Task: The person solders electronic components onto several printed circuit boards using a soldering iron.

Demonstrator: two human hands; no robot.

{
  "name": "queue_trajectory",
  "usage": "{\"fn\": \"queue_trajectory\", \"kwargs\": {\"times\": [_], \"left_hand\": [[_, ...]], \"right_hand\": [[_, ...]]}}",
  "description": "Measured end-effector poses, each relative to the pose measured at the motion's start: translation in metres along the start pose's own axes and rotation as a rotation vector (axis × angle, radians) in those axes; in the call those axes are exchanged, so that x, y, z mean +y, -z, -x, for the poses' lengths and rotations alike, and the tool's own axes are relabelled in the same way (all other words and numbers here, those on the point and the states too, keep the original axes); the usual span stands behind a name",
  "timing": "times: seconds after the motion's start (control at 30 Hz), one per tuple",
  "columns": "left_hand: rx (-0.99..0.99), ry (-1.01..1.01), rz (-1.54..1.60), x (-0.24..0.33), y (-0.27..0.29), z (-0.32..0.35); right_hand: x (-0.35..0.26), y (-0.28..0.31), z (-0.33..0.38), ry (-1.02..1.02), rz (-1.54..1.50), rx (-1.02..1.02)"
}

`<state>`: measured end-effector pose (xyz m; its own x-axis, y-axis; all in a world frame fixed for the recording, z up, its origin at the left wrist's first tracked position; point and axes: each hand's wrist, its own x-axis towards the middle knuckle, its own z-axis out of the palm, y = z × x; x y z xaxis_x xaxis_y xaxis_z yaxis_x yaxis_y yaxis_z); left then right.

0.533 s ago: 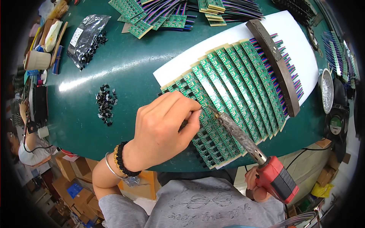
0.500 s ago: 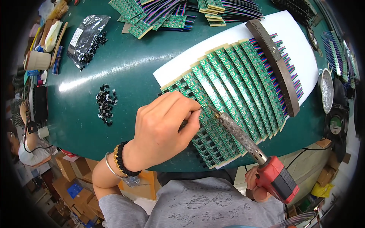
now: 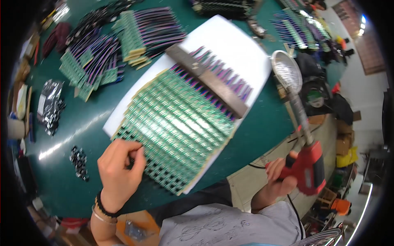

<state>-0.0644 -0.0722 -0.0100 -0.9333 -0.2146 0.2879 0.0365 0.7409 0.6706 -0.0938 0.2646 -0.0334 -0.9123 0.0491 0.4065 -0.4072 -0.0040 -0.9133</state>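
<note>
Rows of overlapping green circuit boards [image 3: 172, 123] lie mid-table on a white foam sheet [image 3: 238, 41], under a dark straight bar [image 3: 206, 78]. Small black components [image 3: 164, 176] dot the near-left rows; we judge those filled and the farther rows left to do, with a loose black pile [image 3: 79, 163] at left. Our left hand [image 3: 120, 172] curls thumb toward forefinger at the near-left edge; blur hides whether they pinch anything. Our right hand [image 3: 274, 186] wraps a red-handled soldering gun [image 3: 310, 162], tip at the oval metal dish [image 3: 298, 74], far right.
</note>
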Motion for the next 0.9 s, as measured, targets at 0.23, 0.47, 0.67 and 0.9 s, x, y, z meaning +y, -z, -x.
{"fn": "queue_trajectory", "kwargs": {"times": [0.23, 0.47, 0.67, 0.9], "left_hand": [[0.056, -0.027, -0.020, -0.009, 0.002, 0.008], [0.288, -0.024, -0.269, -0.005, 0.034, 0.036], [0.404, 0.262, -0.499, -0.047, 0.083, 0.111], [0.346, 0.090, -0.751, -0.064, 0.069, 0.106]], "right_hand": [[0.033, 0.022, -0.070, -0.067, 0.249, 0.291], [0.018, 0.044, -0.039, -0.103, 0.056, 0.171], [0.005, 0.019, -0.012, -0.217, -0.028, 0.056], [-0.001, -0.001, 0.005, -0.164, -0.149, -0.124]]}}
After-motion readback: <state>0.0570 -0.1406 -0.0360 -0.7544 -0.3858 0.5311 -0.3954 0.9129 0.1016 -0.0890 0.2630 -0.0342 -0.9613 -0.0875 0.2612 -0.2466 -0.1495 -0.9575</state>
